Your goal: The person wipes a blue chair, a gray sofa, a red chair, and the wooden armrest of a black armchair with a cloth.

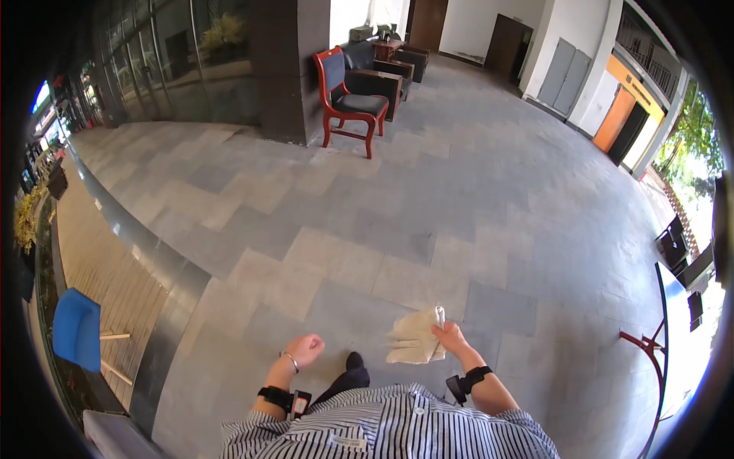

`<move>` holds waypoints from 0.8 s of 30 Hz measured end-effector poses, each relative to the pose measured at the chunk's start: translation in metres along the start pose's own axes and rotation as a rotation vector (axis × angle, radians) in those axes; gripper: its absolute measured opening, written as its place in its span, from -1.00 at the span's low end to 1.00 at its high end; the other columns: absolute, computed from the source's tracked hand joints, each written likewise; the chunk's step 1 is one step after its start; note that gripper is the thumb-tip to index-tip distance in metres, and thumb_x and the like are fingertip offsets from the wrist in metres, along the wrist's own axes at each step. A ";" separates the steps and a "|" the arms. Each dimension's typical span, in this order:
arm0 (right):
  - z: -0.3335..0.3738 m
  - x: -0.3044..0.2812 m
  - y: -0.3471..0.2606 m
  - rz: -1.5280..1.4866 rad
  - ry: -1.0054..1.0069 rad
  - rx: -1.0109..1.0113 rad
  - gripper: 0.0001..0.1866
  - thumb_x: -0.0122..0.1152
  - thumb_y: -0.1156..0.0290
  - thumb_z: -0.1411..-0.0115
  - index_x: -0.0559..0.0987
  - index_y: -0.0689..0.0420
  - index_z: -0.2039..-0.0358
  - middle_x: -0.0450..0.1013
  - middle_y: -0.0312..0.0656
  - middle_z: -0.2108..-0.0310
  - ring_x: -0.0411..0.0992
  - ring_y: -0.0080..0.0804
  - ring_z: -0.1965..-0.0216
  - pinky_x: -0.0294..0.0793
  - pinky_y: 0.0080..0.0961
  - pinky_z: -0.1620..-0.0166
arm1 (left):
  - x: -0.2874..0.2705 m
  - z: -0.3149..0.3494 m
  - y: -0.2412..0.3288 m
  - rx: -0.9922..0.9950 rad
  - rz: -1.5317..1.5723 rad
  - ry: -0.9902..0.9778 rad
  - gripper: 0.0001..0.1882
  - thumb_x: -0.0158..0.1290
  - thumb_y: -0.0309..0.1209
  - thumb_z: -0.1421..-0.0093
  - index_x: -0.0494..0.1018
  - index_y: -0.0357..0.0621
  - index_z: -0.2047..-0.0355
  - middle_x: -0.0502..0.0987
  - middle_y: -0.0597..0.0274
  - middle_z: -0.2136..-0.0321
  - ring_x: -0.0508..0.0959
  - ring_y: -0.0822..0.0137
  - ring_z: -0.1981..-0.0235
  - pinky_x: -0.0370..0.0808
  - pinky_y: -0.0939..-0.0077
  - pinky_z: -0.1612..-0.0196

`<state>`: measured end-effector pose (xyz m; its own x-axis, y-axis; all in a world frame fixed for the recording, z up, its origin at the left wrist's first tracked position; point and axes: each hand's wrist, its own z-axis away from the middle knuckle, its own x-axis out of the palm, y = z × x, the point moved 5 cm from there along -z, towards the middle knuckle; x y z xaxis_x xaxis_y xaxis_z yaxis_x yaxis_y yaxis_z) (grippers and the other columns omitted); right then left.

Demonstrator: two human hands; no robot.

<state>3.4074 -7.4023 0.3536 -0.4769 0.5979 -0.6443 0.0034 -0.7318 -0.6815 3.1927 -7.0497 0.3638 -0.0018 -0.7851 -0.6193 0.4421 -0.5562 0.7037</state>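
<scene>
My right hand (451,336) grips a folded cream cloth (415,336) by its right edge, and the rest of the cloth hangs out to the left over the floor. My left hand (307,349) is curled into a loose fist with nothing visible in it, held in front of my body and apart from the cloth. One shoe (354,359) shows on the floor between the two hands. Both forearms carry black straps, and a bracelet circles the left wrist.
Ahead, a red wooden chair (359,103) with a dark seat stands by a dark pillar (289,69), with black armchairs (376,80) behind it. A blue chair (76,330) is at the left on wooden decking. A white-topped table (677,329) on red legs is at the right.
</scene>
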 end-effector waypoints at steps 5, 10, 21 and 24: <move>-0.087 -0.035 0.014 -0.110 0.095 0.116 -0.51 0.15 0.09 0.01 0.52 0.38 0.41 0.49 0.13 0.45 0.50 -0.13 0.34 0.43 -0.31 0.29 | -0.042 -0.131 0.073 0.072 -0.150 -0.069 -0.62 0.00 -0.16 -0.16 0.45 -0.22 0.18 0.57 0.02 0.30 0.58 0.20 0.30 0.49 0.41 0.21; -0.165 -0.084 0.015 -0.162 0.184 0.169 -0.60 0.22 0.19 0.05 0.53 0.37 0.47 0.47 -0.01 0.57 0.47 -0.33 0.47 0.41 -0.37 0.40 | -0.049 -0.258 0.153 0.204 -0.152 -0.231 -0.62 0.01 -0.16 -0.16 0.45 -0.21 0.17 0.57 0.04 0.28 0.58 0.22 0.26 0.49 0.42 0.19; -0.421 -0.192 -0.141 -0.332 -0.142 -0.130 -0.68 0.20 0.27 -0.03 0.53 0.34 0.42 0.42 -0.29 0.57 0.33 -0.58 0.49 0.34 -0.50 0.43 | -0.021 -0.498 0.320 0.506 -0.071 -0.234 -0.23 0.21 -0.13 0.03 0.16 -0.24 -0.10 0.37 -0.08 0.00 0.44 0.05 0.03 0.39 0.31 -0.01; -0.489 -0.207 -0.195 -0.220 -0.259 -0.175 -0.69 0.18 0.27 -0.05 0.53 0.33 0.39 0.42 -0.29 0.56 0.33 -0.58 0.48 0.35 -0.50 0.42 | -0.032 -0.542 0.366 0.545 0.039 -0.185 -0.02 0.28 -0.17 0.13 -0.02 -0.25 -0.18 0.29 -0.11 -0.07 0.41 0.01 0.00 0.37 0.26 -0.03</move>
<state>3.9349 -7.2233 0.4499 -0.6890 0.6156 -0.3826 0.0156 -0.5152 -0.8569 3.8405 -7.0803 0.4525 -0.1737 -0.8154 -0.5523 -0.0808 -0.5471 0.8332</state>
